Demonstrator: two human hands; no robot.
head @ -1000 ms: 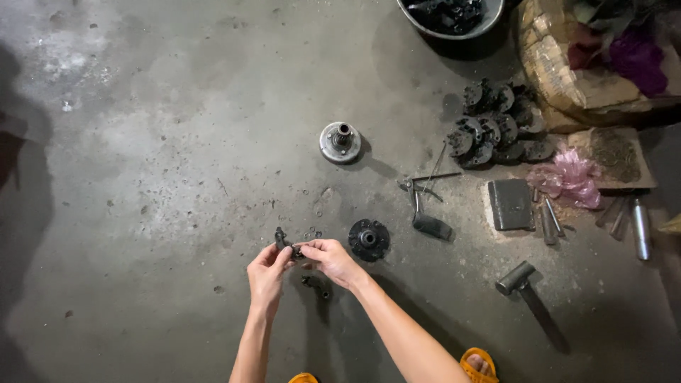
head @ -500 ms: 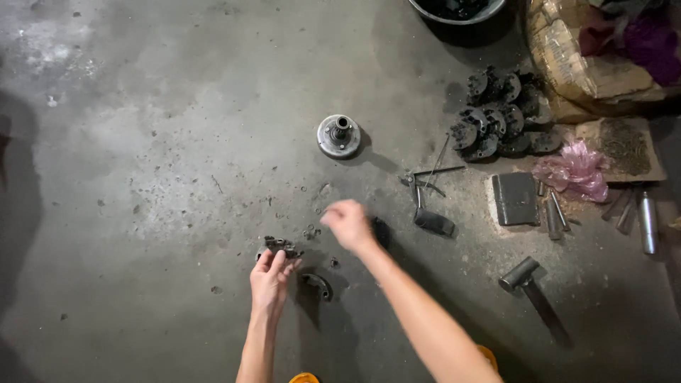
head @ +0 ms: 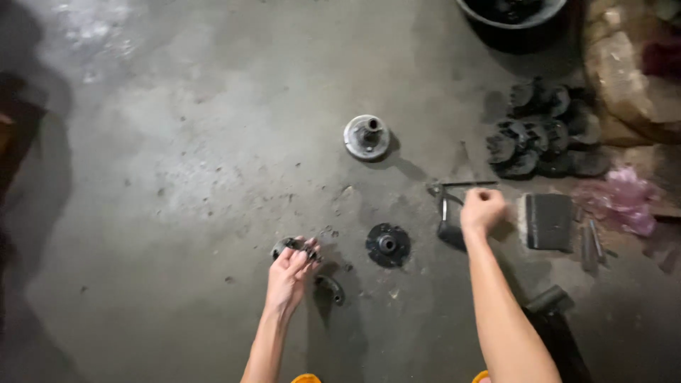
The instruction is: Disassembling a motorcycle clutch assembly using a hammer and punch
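Note:
My left hand (head: pixel 291 273) rests on a small dark metal part (head: pixel 292 247) on the concrete floor, fingers curled around it. My right hand (head: pixel 482 210) has reached to the right and is closed over a dark tool (head: pixel 448 221) lying by a thin metal rod (head: pixel 464 184). Between my hands lies a black round hub with a centre hole (head: pixel 388 245). A curved dark piece (head: pixel 330 287) sits just right of my left wrist.
A silver round hub (head: pixel 367 136) stands farther away. A pile of dark gear-like discs (head: pixel 543 131) lies at the right, with a dark flat block (head: pixel 550 221), pink plastic (head: pixel 624 198), a hammer (head: pixel 550 301) and a black basin (head: pixel 511 13) at the top.
My right hand left the small part held by both hands and swung right to the dark tool. My left hand lowered the part to the floor.

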